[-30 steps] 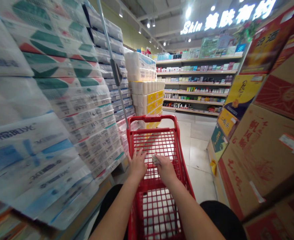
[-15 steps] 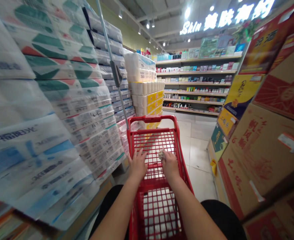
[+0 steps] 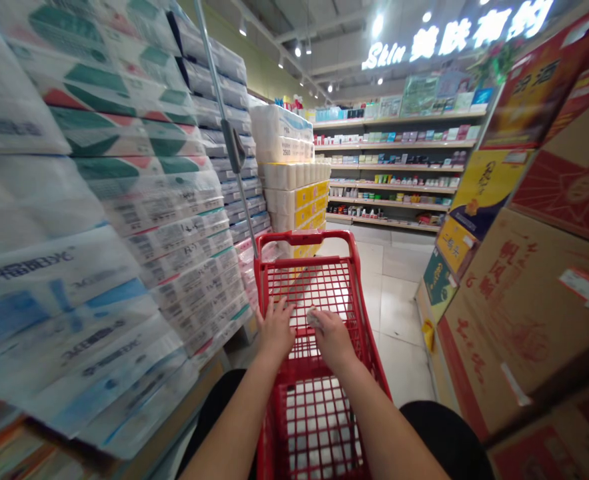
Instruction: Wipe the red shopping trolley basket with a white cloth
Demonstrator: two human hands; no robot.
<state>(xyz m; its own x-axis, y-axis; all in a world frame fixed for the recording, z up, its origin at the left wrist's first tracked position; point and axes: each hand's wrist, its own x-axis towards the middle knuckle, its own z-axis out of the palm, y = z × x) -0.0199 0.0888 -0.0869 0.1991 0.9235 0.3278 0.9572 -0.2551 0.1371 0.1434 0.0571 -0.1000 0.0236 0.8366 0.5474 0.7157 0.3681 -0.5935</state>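
Note:
In front of me stands a red plastic shopping cart (image 3: 308, 263) with a grid panel. My left hand (image 3: 276, 330) lies on the left part of the grid, fingers spread and holding nothing. Pinched in my right hand (image 3: 333, 337) is a small crumpled whitish cloth (image 3: 314, 317), pressed against the grid near its middle. Whether it is fabric or paper tissue is hard to tell. Below my hands, the cart's lower grid (image 3: 319, 427) shows between my forearms.
Tall stacks of wrapped tissue packs (image 3: 139, 200) line the left side. A grey metal pole (image 3: 224, 120) rises by the cart's left corner. Cardboard boxes (image 3: 524, 287) are piled at right. Shelves of small goods (image 3: 389, 167) stand behind a tiled floor (image 3: 399, 300).
My right hand has slid a little left across the grid with the cloth in it. My left hand has stayed in place on the cart.

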